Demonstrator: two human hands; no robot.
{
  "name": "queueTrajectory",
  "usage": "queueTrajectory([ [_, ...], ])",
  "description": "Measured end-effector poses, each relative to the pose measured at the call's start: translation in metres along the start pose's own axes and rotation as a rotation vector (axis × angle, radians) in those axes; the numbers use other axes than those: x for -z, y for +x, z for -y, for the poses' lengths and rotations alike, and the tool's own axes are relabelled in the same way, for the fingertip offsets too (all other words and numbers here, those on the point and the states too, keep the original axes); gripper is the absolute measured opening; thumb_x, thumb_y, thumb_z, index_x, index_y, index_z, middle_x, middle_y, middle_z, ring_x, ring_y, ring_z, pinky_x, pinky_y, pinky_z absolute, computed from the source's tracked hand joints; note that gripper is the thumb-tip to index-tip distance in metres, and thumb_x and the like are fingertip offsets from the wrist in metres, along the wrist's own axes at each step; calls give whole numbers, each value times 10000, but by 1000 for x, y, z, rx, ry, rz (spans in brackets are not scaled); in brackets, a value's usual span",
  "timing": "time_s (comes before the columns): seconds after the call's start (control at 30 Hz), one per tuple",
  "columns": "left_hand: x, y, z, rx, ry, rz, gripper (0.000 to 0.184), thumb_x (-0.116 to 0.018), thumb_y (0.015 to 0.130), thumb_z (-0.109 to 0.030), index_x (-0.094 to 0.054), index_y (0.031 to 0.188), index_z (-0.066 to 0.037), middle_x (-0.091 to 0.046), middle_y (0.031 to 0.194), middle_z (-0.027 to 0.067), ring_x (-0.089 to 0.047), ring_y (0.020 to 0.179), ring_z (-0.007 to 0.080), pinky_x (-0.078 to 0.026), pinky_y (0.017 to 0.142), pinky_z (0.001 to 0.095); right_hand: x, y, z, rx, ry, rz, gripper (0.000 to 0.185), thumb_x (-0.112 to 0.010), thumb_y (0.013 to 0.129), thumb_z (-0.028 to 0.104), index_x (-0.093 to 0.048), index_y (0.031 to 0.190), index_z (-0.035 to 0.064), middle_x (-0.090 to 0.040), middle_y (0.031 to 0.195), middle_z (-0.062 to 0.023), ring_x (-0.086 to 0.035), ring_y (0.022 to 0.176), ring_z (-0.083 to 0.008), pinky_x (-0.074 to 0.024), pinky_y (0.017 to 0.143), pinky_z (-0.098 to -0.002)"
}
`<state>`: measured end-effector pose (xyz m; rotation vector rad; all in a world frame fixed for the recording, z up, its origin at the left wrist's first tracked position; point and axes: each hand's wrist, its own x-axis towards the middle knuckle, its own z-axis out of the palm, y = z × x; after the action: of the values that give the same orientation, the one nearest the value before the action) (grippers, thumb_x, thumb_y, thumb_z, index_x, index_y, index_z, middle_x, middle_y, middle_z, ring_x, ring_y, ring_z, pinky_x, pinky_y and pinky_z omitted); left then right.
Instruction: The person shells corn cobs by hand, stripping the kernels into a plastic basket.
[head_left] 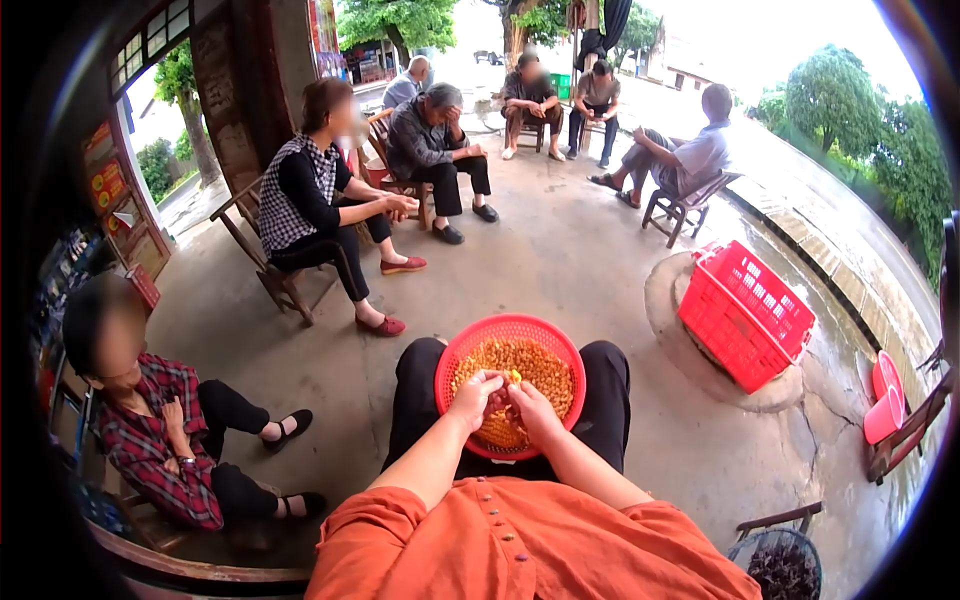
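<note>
A red plastic basket (pixel 449 362) rests on my lap between my knees, with a layer of small yellow-orange kernels (pixel 535 360) inside, possibly corn. Just above them, my left hand (pixel 478 398) and my right hand (pixel 535 408) meet with fingers pinched together. A small bright yellow piece (pixel 515 377) shows between the fingertips of both hands. It is too small to tell its kind, and the fingers cover part of it.
Right of me stands a red plastic crate (pixel 745 315), with red buckets (pixel 884 412) farther right. A basket of dark material (pixel 783 570) is at lower right. Several people sit on chairs around; the nearest, in a plaid shirt (pixel 165 440), is at left.
</note>
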<state>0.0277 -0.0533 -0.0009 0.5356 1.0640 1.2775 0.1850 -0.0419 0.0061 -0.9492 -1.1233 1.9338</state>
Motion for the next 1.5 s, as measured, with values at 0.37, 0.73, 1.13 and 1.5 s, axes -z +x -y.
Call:
queueTrajectory([
  [0.37, 6, -6, -6, -9, -129, 90, 210, -533, 905, -15, -581, 1103, -71, -657, 957, 71, -629, 793, 157, -537, 724, 277, 2, -3, 6, -61, 77, 21, 155, -524, 979, 224, -568, 1103, 142, -591, 870, 35, -551, 745, -77, -427, 595, -231],
  [0.73, -2, -15, -12, -35, -129, 152, 226, -621, 910, -112, -536, 1116, -72, -631, 923, 61, -608, 760, 148, -526, 685, 290, -3, -4, 3, 148, -41, -11, 264, -612, 955, 146, -558, 1198, 60, -633, 947, 2, -592, 817, -71, -448, 657, -197],
  [1.13, -10, -13, -2, -91, 53, 73, 186, -649, 937, -143, -563, 1090, -80, -641, 894, 25, -598, 692, 98, -517, 613, 233, 0, -4, 3, 127, -144, 1, 268, -615, 947, 141, -558, 1193, 53, -632, 972, 2, -577, 847, -58, -442, 677, -205],
  [1.5, -12, -17, -6, -85, 11, 69, 123, -617, 959, -153, -578, 1048, -78, -610, 843, 7, -571, 669, 77, -495, 604, 199, 5, 6, -12, 245, -290, -8, 271, -623, 958, 135, -536, 1193, 35, -607, 916, -3, -578, 795, -83, -475, 684, -224],
])
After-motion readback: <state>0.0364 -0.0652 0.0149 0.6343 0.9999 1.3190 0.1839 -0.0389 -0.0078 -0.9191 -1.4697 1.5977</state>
